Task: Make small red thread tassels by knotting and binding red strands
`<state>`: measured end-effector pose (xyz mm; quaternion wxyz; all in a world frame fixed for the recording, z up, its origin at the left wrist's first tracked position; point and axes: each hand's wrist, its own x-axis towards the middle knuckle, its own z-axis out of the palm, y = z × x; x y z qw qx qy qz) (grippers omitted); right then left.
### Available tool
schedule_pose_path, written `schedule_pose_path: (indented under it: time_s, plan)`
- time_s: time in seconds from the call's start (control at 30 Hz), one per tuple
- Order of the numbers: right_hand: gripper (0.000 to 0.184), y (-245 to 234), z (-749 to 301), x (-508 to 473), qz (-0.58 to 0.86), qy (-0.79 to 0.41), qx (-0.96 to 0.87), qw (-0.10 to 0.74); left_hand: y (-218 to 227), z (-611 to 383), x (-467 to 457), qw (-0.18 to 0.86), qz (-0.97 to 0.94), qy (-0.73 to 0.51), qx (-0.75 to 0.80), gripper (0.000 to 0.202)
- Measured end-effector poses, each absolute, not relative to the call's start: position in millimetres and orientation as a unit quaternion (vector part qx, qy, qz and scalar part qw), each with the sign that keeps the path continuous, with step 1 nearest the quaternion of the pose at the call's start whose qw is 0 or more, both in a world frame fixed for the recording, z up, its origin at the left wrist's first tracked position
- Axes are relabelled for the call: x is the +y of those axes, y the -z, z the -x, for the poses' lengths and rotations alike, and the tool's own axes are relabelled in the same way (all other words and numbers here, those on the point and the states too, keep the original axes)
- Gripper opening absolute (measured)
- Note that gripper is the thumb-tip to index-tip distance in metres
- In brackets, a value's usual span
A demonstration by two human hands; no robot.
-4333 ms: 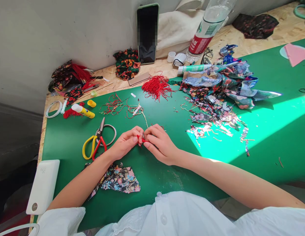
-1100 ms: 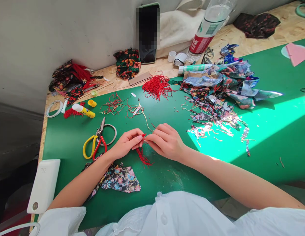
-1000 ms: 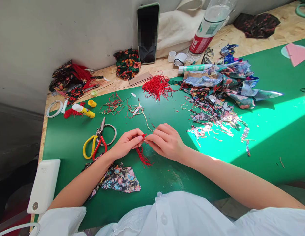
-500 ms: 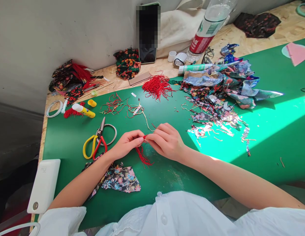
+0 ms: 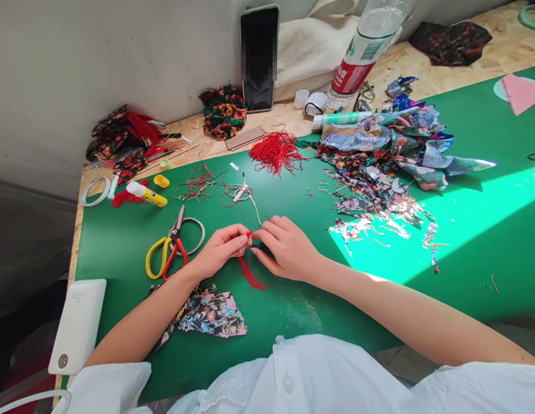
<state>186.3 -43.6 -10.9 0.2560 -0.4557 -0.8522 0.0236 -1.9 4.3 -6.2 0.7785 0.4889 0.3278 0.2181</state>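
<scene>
No clearly legible text in view

The head camera is looking forward and down over the white shirt (image 5: 332, 376). It is facing the green mat (image 5: 289, 316) from nearby.

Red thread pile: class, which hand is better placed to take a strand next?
Probably the right hand: its thumb is parted from its fingers, and it lies nearer the red thread pile. The left hand pinches the red tassel.
</scene>
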Motion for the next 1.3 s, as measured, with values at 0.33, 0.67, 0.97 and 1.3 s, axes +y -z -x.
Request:
schedule_pose_path:
  time_s: [0.33, 0.67, 0.97, 1.3]
  plan:
    - [0.022, 15.8, -182.0, -44.7, 0.419, 0.007, -0.876, 0.239, -0.9, -3.2, 3.1, 0.803, -0.414, -0.258, 0.341, 0.027]
    - [0.011, 13.7, -183.9, -45.8, 0.387, -0.058, -0.895, 0.217, 1.1, -1.4, 3.8, 0.805, -0.396, -0.299, 0.326, 0.021]
    - [0.020, 16.2, -183.6, -45.0, 0.343, -0.025, -0.912, 0.224, -0.9, -1.2, 4.1, 0.818, -0.384, -0.288, 0.316, 0.022]
    - [0.029, 18.3, -183.7, -46.4, 0.303, 0.004, -0.930, 0.209, -0.9, -2.0, 4.3, 0.823, -0.381, -0.288, 0.307, 0.021]
